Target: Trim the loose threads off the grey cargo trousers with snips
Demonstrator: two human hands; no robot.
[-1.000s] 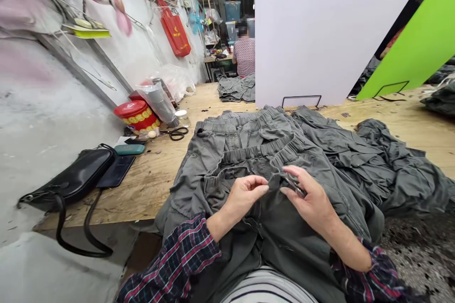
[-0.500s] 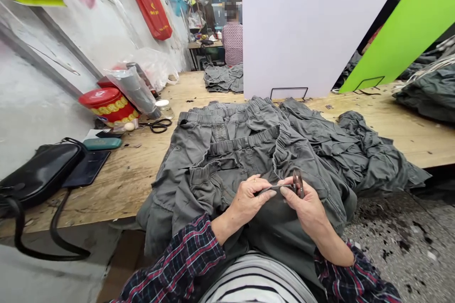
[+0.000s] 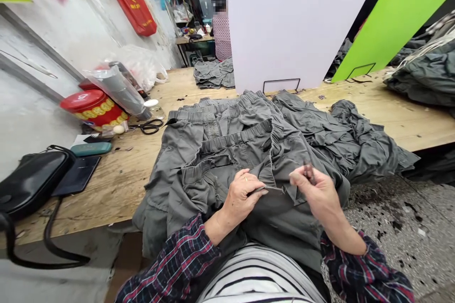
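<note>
My left hand point(image 3: 243, 195) pinches a flap of grey cargo trousers point(image 3: 280, 201) lying across my lap. A thin dark strip or thread runs from those fingers along the fabric. My right hand point(image 3: 318, 194) is raised slightly apart from the cloth, gripping small dark thread snips point(image 3: 309, 173) with their tips pointing up. More of the same grey trousers point(image 3: 220, 144) are heaped under and beyond my hands, with elastic waistbands facing away from me. Their lower parts are hidden under my arms.
Plywood table point(image 3: 117, 184) holds black scissors point(image 3: 149, 127), a black handbag point(image 3: 35, 180), a red tin point(image 3: 93, 108) and a clear plastic bag. A white partition point(image 3: 291, 19) and green board point(image 3: 394, 19) stand ahead. A seated co-worker point(image 3: 222, 33) is beyond a trouser pile point(image 3: 213, 73).
My hands have moved apart, and the snips have lifted off the cloth in my right hand. My left hand still pinches the fabric. The view has swung slightly, shifting the scene left and up.
</note>
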